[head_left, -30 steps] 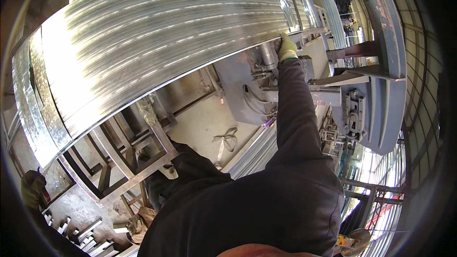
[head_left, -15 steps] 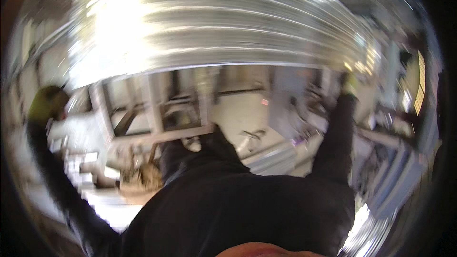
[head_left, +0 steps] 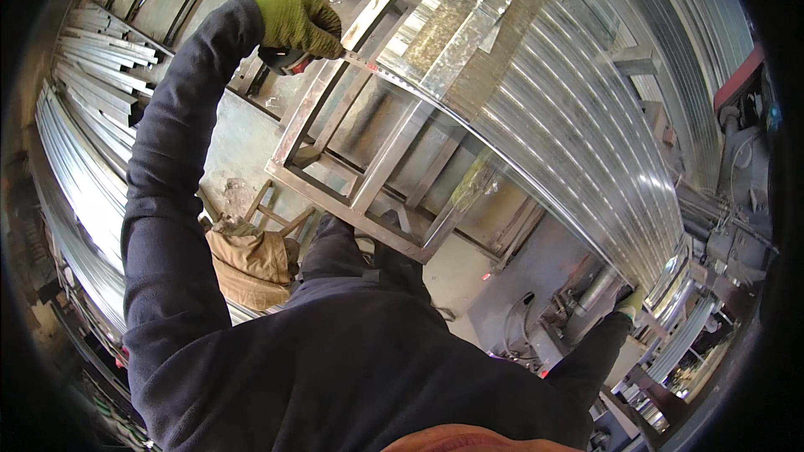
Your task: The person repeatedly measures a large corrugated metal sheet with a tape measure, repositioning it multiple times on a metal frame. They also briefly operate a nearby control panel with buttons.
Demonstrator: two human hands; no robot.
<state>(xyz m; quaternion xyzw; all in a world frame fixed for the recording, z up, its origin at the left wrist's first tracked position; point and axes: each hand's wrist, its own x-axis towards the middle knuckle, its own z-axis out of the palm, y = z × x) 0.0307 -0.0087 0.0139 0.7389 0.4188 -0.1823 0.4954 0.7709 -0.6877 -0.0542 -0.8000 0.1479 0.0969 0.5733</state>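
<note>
My left hand (head_left: pixel 297 21), in a green knit glove, is closed round a black and red tape measure (head_left: pixel 285 60) at the upper left. From it the tape's blade (head_left: pixel 381 71) runs out toward the near edge of a stack of long, ribbed metal profiles (head_left: pixel 578 109). The stack lies slantwise on a metal frame stand (head_left: pixel 385 167). My right arm stretches to the lower right, where my gloved right hand (head_left: pixel 632 303) is at the stack's far right corner. Its fingers are too small and partly hidden to make out.
Long metal strips (head_left: pixel 92 192) lie in piles along the left. A brown cloth bundle (head_left: pixel 251 264) sits on the floor beside my legs. Machinery (head_left: pixel 737 167) stands at the right, with a hose (head_left: pixel 528 318) lower down.
The view has turned and steadied, so the stack now slants from upper middle to lower right. My left hand appears higher, with the tape measure and its blade now plain to see.
</note>
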